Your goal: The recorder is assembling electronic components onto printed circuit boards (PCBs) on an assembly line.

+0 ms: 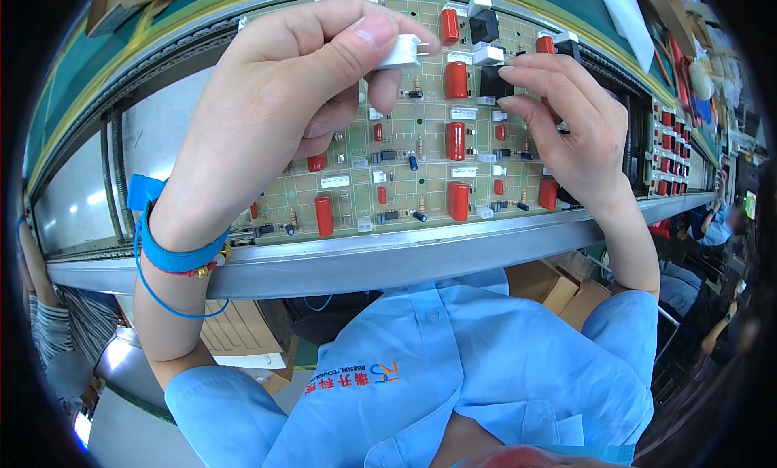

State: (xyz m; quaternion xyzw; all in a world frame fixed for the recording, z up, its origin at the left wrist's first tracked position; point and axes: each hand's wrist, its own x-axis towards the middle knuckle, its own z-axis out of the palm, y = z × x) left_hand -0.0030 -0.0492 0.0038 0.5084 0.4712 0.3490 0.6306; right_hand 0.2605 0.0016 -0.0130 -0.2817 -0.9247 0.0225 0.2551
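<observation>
My left hand (283, 87) is raised over the circuit boards, thumb and fingers pinching a small white block-shaped component (400, 53). Thin metal pins stick out of its right end. My right hand (576, 116) has its thumb and fingertips closed at the right side of a black block-shaped component (494, 83), which sits on a board in the upper right part of the panel. Beside that block are a red capacitor (456, 79) and another white block (488, 56). The green-beige circuit boards (441, 175) carry rows of red capacitors, resistors and small blue cylinders.
A metal rail (364, 261) runs along the near side of the boards. Farther right on the line lie more populated boards (670, 152). A blue wrist strap (182, 256) with a cord circles my left wrist. Cardboard boxes (243, 326) stand below the rail. Other people are at both sides.
</observation>
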